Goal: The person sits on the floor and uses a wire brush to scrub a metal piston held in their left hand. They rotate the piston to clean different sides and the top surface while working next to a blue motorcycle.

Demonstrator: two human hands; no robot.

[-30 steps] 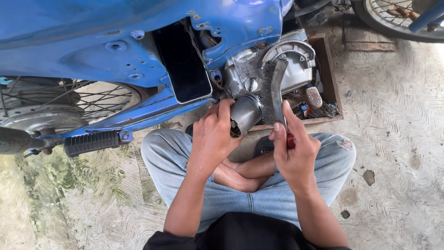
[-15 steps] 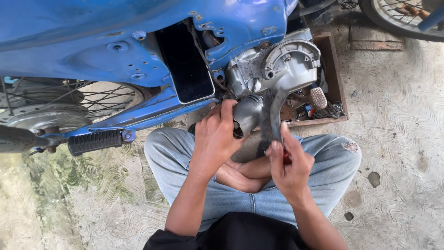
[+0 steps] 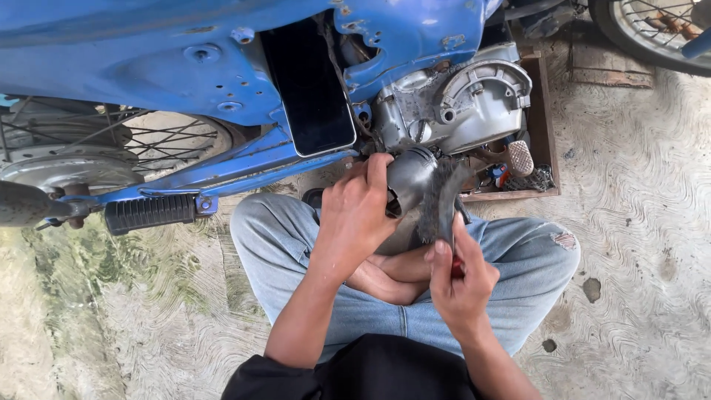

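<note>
two hands are working at a grey metal pipe end [image 3: 412, 178] just below the blue motorbike's [image 3: 185, 67] silver engine casing [image 3: 474, 104], over the person's crossed legs. the left hand [image 3: 355, 215] is wrapping its fingers round the pipe, steadying it. the right hand [image 3: 459, 278] is gripping a wire brush [image 3: 441, 204] by its red handle, bristles lying against the pipe. the pipe is looking stiff, heavy and grimy, likely best held round its barrel; the brush is looking light.
</note>
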